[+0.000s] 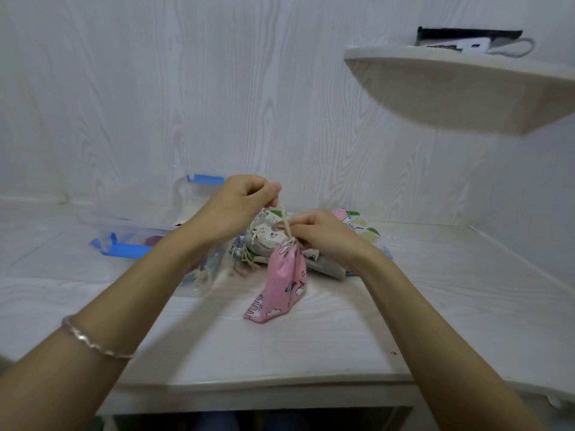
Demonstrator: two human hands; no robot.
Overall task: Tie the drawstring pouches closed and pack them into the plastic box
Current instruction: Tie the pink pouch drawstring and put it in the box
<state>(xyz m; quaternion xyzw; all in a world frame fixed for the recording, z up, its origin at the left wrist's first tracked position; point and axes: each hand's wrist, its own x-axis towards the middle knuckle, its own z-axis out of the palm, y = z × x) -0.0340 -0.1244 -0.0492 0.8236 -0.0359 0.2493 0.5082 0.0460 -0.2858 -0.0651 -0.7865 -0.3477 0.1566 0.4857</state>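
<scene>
Both hands — left hand [239, 203], right hand [323, 234] — hide pouch [286, 284] knot.

At frame centre, one pouch [284, 286] stands on the counter [435, 306], with a heap of pouches [267, 241] just behind it. The plastic box [137, 234] lies left of the heap. A shelf [460, 88] juts out at upper right.

We cannot see how the cord [284, 217] ends inside the left hand [239, 202]; its curled fingers [267, 189] cover it. The right hand [323, 233] hides the pouch [284, 281] neck behind its fingertips. The plastic box [149, 234] lies partly behind the left forearm, contents blurred. Both elbows are cut off by the bottom edge.
</scene>
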